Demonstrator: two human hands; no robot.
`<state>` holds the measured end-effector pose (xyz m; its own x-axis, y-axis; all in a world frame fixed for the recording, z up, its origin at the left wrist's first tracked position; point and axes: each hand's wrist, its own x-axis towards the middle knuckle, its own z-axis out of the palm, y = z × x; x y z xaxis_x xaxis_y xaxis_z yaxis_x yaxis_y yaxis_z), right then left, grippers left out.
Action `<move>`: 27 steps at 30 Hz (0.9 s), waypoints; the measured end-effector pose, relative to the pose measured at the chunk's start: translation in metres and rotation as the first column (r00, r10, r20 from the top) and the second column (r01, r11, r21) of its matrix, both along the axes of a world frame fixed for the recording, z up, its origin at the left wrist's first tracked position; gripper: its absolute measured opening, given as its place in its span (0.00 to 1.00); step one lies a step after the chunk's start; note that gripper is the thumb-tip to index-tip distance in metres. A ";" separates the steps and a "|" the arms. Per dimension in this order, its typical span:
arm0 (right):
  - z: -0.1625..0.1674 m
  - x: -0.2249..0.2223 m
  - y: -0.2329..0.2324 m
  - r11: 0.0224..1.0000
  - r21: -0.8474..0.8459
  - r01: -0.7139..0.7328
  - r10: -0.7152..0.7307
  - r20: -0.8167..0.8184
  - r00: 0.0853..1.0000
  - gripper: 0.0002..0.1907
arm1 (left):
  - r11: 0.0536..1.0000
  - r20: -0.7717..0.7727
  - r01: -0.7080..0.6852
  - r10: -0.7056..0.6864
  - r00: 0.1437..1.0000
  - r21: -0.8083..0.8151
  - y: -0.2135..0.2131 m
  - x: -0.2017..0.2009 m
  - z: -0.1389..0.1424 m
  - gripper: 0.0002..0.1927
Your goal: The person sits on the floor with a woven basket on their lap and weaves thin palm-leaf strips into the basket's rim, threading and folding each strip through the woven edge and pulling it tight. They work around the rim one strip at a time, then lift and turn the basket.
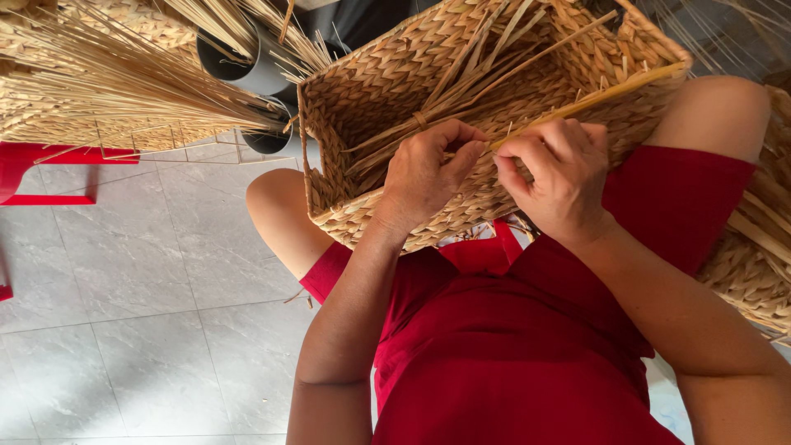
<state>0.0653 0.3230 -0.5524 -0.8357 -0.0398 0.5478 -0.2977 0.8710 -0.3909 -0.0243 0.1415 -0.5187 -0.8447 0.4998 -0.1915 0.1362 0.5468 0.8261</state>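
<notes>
Red cloth (527, 354) of our clothing fills the lower view, closest to the camera, with our bare forearms reaching up from it. Just beyond, a rectangular woven basket (395, 91) rests tipped across our lap, its open mouth turned toward us, likely so the inner wall is within easy reach. Our left hand (424, 177) curls over the near rim, fingers closed loosely against the weave, seemingly steadying the basket. Our right hand (560, 177) sits just beside it, thumb and fingers pinched together on a long flat straw strand (593, 97). That strand runs from the pinch up and away to the right along the basket's edge. Loose straw ends (428, 119) lie inside the basket, just above the left hand. Farther left of both hands, a bundle of dry straw (124, 82) fans out above grey floor tiles (148, 313).
</notes>
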 end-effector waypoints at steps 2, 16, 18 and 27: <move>-0.001 -0.001 0.002 0.998 -0.040 -0.045 0.044 -0.006 0.999 0.12 | 1.000 -0.041 -0.001 0.001 0.999 0.021 0.000 0.002 0.000 0.11; -0.008 -0.009 0.023 0.980 0.046 -0.193 0.197 -0.105 0.975 0.11 | 0.979 -0.158 0.156 -0.134 0.978 0.131 -0.010 0.004 -0.007 0.10; -0.010 -0.010 0.019 0.978 0.026 -0.206 0.208 -0.113 0.972 0.09 | 0.968 -0.212 0.204 -0.170 0.962 0.146 -0.013 0.005 -0.007 0.11; 0.001 -0.024 0.019 0.942 -0.090 -0.324 0.323 -0.029 0.946 0.06 | 0.990 -0.394 0.144 -0.133 0.909 -0.003 -0.008 0.016 -0.010 0.10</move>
<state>0.0410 0.3415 -0.5513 -0.7786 -0.2553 0.5732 -0.5632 0.6871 -0.4590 -0.0087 0.1334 -0.5287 -0.7710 0.6175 0.1556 0.5252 0.4784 0.7038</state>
